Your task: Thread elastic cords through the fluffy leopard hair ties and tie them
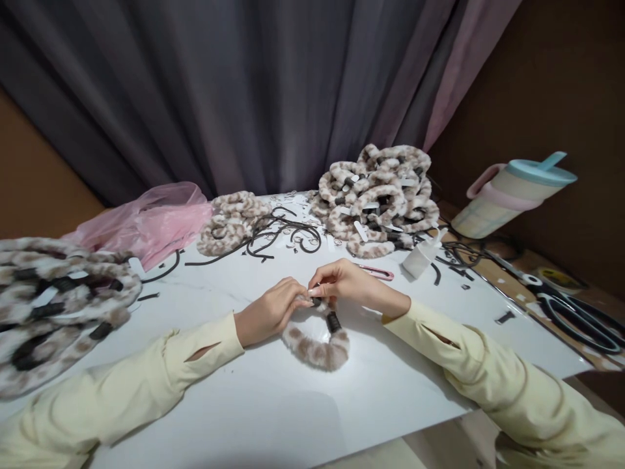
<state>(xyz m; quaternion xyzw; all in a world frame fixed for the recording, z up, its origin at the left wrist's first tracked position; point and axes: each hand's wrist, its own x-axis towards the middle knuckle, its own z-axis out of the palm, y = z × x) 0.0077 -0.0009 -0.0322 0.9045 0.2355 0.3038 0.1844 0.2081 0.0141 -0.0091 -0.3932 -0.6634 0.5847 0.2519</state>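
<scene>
A fluffy white-and-brown spotted ring (317, 352) lies at the middle of the white table, with a dark band on its right side. Its far end is between my two hands. My left hand (277, 309) is closed on that end, fingers pinched together. My right hand (342, 284) meets it from the right, thumb and fingertips pinched at a small dark part of the ring. The fingertips of both hands touch or nearly touch, and they hide most of that part.
Piles of similar fluffy rings lie at left (110, 286), back middle (239, 208) and back right (381, 195). Around them are pink plastic (166, 215), black cords (273, 234), a pink cutter (378, 272), a white bottle (420, 257), black scissors (579, 316) and a lidded cup (498, 205).
</scene>
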